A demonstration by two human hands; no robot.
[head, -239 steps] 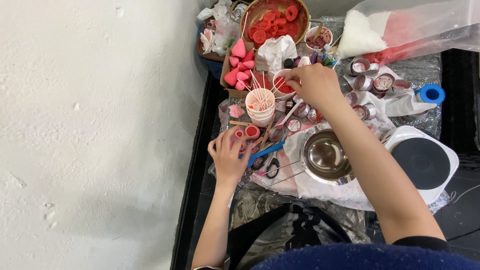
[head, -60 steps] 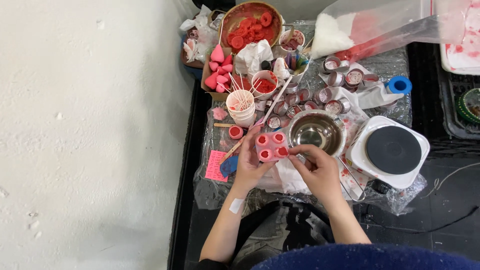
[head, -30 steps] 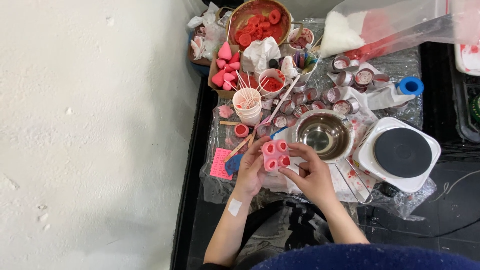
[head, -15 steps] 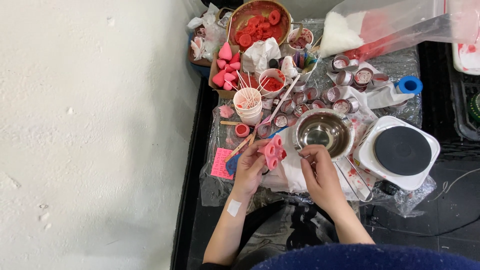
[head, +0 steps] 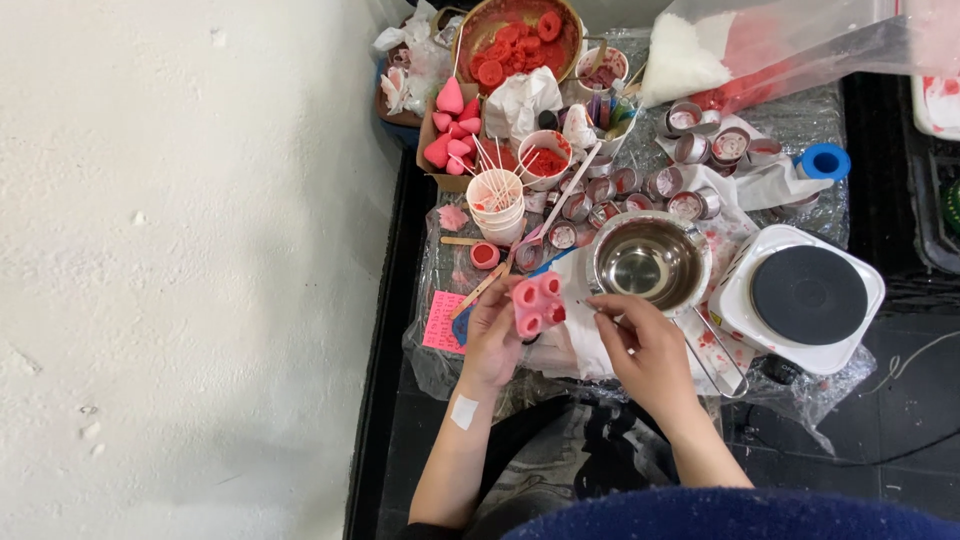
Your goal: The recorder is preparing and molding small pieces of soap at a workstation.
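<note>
Mould (head: pixel 536 303) in left hand (head: pixel 492 338), near edge of surface (head: pixel 800 120). Right hand (head: pixel 648 350) just right of mould. Steel bowl (head: pixel 650 262) behind right hand. Hotplate (head: pixel 800 297) right of bowl. Cup of sticks (head: pixel 497 200) behind left hand. Basket (head: pixel 515 40) at far end.

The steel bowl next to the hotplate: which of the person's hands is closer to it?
Right. The right hand sits just below the steel bowl, fingertips near its rim. The left hand is off to the bowl's left, holding a pink mould.
</note>
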